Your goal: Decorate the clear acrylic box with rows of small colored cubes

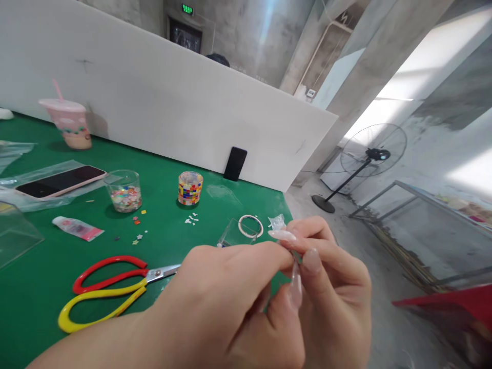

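Held small, indistinct piece (pixel 295 254) clamped between fingertips of left hand (pixel 246 292) and right hand (pixel 338 287), near white ring (pixel 240 224).

I pinch a small piece (pixel 295 256), mostly hidden, between my left hand (pixel 234 297) and right hand (pixel 342 287). Left of them lie red-and-yellow scissors (pixel 157 274), their tips out of sight behind my left hand. Farther off stand a clear cup (pixel 123 179) of colourful bits (pixel 126 201) and a colour-checked jar (pixel 190 190). A black phone (pixel 235 164) leans against the far white board (pixel 154 102).
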The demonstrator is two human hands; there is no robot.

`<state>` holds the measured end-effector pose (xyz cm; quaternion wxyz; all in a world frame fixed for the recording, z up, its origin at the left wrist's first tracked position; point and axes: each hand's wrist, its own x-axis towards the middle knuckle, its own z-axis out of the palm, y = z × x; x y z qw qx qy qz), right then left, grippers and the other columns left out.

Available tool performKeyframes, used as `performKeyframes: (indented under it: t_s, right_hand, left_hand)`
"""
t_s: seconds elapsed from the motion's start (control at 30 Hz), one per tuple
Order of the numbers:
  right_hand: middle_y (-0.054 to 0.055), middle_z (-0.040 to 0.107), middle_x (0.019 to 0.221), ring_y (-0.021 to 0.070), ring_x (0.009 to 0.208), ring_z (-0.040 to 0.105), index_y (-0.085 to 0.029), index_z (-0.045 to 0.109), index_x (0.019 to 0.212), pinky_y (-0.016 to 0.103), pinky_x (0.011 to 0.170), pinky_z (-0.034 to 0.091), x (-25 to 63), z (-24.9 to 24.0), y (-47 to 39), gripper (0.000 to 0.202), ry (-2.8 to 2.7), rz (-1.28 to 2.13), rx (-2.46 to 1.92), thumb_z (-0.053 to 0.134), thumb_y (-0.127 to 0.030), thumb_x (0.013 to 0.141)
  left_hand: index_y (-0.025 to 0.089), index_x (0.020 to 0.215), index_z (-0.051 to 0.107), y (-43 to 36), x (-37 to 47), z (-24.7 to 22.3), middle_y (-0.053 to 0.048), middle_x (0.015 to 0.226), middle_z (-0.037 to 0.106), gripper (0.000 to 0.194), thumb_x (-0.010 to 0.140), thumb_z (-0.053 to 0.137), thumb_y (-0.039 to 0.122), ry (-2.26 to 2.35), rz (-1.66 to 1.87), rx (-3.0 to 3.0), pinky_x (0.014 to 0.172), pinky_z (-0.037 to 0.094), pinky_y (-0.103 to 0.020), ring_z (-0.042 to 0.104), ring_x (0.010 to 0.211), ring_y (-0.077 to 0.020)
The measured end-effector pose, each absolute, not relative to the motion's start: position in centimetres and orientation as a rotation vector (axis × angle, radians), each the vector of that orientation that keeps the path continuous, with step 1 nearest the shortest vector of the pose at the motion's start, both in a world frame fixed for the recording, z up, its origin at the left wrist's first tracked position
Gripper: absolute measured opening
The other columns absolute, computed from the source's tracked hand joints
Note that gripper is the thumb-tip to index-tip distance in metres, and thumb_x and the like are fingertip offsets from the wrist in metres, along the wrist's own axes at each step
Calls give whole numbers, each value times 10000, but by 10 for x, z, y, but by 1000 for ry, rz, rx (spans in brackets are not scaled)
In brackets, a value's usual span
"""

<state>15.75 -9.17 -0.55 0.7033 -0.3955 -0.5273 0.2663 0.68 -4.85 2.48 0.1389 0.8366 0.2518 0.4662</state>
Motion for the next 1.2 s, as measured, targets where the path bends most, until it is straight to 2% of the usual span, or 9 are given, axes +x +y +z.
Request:
performKeyframes:
  t_s: [0.17, 0.33, 0.5, 0.63, 0.73, 0.83, 1.0, 1.2]
  right_hand:
    - [33, 728, 942, 180, 858, 744, -425, 933, 1026, 271, 647, 668, 159, -4, -92, 102, -1178, 590, -894, 832, -428, 1013]
    - [20, 749, 897, 151, 844, 731, -401, 937, 1009, 261, 741, 670, 157, -3, -90, 99, -1203, 536, -897, 839, -408, 1014]
    - [30, 726, 894, 178, 826, 723, -401, 937, 968, 302, 697, 665, 155, -3, -89, 116, -1137, 626, -890, 850, -475, 989]
    - [30, 699, 898, 176, 832, 720, -392, 934, 958, 281, 665, 656, 156, -4, -90, 108, -1115, 700, -854, 847, -447, 993]
    - [20, 682, 904, 151, 805, 713, -393, 932, 946, 246, 635, 645, 156, -5, -90, 103, -1108, 724, -831, 850, -434, 994]
    - [21, 680, 908, 160, 805, 721, -394, 930, 936, 265, 640, 654, 156, -6, -90, 103, -1084, 728, -835, 854, -443, 987]
    - [23, 700, 869, 165, 796, 698, -404, 928, 929, 261, 634, 629, 155, -5, -89, 99, -1085, 681, -867, 860, -454, 981]
    - [24, 707, 898, 170, 801, 691, -419, 924, 956, 280, 634, 628, 155, -6, -91, 117, -1114, 676, -865, 827, -458, 1009]
  left_hand:
    - [228, 670, 638, -49, 10, 25, 108, 499, 662, 249, 835, 475, 136, 766, 1369, 2434, 388, 386, -112, 546, 343, -42]
    - [227, 673, 625, -51, 9, 24, 103, 503, 645, 250, 846, 467, 139, 808, 1410, 2461, 408, 399, -121, 559, 373, -43]
    - [228, 675, 606, -52, 7, 21, 98, 527, 657, 232, 859, 502, 134, 786, 1396, 2450, 421, 406, -126, 565, 388, -41]
    - [227, 683, 613, -52, 9, 20, 92, 529, 653, 229, 884, 524, 163, 794, 1396, 2420, 416, 402, -131, 573, 393, -47]
    - [236, 721, 654, -51, 8, 20, 92, 528, 653, 224, 903, 543, 167, 774, 1357, 2403, 407, 403, -131, 551, 375, -56]
    - [249, 782, 711, -50, 6, 21, 90, 531, 666, 226, 923, 553, 169, 748, 1305, 2402, 401, 412, -132, 549, 366, -67]
    - [272, 995, 817, -50, 5, 20, 95, 514, 659, 246, 959, 583, 206, 757, 1279, 2406, 374, 399, -140, 539, 342, -81]
    - [255, 790, 737, -50, 6, 22, 98, 483, 625, 230, 905, 559, 165, 760, 1334, 2412, 368, 376, -128, 515, 331, -68]
